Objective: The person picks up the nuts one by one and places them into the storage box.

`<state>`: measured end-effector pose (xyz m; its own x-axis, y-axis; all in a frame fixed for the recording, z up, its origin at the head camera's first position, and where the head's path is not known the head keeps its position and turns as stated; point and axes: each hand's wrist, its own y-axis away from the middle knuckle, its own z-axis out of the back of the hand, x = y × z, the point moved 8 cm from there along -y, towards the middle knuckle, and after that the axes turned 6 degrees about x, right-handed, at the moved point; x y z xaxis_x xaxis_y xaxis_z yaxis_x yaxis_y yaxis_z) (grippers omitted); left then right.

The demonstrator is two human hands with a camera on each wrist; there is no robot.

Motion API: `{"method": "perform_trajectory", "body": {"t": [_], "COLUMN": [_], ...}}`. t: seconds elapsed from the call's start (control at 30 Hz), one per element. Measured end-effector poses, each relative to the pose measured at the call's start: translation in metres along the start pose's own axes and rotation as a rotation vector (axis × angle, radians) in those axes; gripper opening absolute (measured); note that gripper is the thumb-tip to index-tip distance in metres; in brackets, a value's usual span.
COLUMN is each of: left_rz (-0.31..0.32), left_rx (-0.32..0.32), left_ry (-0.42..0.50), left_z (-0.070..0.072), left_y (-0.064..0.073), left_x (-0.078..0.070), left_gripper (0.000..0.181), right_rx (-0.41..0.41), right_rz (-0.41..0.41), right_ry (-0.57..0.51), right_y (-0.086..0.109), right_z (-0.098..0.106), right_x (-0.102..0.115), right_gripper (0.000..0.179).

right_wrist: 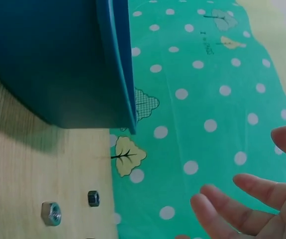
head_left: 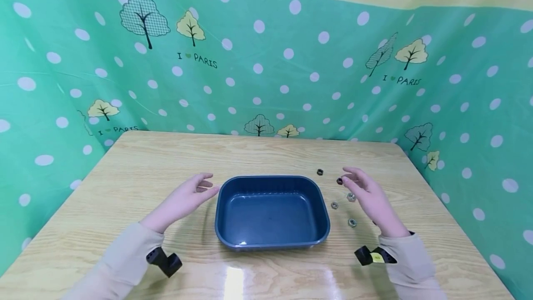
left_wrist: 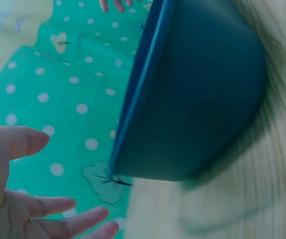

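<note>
A dark blue rectangular basin (head_left: 272,243) stands on the wooden table, and no object shows inside it. My left hand (head_left: 189,199) hovers at the basin's left side, fingers loosely spread with nothing in them. On the other side, my right hand (head_left: 370,198) is held above several hex nuts, its fingers apart and holding nothing in the right wrist view. A dark nut (head_left: 339,181) appears by its fingertips, and another black nut (head_left: 320,171) lies farther back. Silver nuts lie nearer: one nut (head_left: 351,197) beside the thumb, a smaller nut (head_left: 335,205), and a front nut (head_left: 352,222).
The wooden table (head_left: 166,156) reaches back to a green polka-dot curtain (head_left: 258,87), which also hangs along both sides. A small dark bit (head_left: 374,222) shows partly behind the right wrist. Black wrist cameras sit on both sleeves.
</note>
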<state>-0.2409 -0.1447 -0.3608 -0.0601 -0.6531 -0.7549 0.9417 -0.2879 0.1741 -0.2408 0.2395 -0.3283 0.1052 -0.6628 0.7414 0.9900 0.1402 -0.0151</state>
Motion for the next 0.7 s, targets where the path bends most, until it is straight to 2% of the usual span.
{"method": "perform_trajectory", "body": {"t": [0.2, 0.37, 0.57, 0.7], "left_rz": [0.073, 0.145, 0.157, 0.151], "left_rx": [0.085, 0.154, 0.200, 0.217], "left_ry": [0.212, 0.323, 0.414, 0.466], "left_z": [-0.014, -0.028, -0.038, -0.041], "left_y": [-0.011, -0.015, -0.018, -0.018], "left_x": [0.023, 0.040, 0.045, 0.044], "left_gripper": [0.061, 0.066, 0.065, 0.063], "right_rx": [0.044, 0.080, 0.109, 0.128], "right_rz": [-0.046, -0.066, -0.073, -0.095], "right_ry": [-0.099, -0.176, -0.217, -0.205], "right_y": [-0.002, -0.001, -0.003, -0.004], "right_z": [0.003, 0.006, 0.010, 0.014], "right_x": [-0.018, -0.030, -0.042, -0.053], "right_gripper": [0.052, 0.056, 0.057, 0.056]}}
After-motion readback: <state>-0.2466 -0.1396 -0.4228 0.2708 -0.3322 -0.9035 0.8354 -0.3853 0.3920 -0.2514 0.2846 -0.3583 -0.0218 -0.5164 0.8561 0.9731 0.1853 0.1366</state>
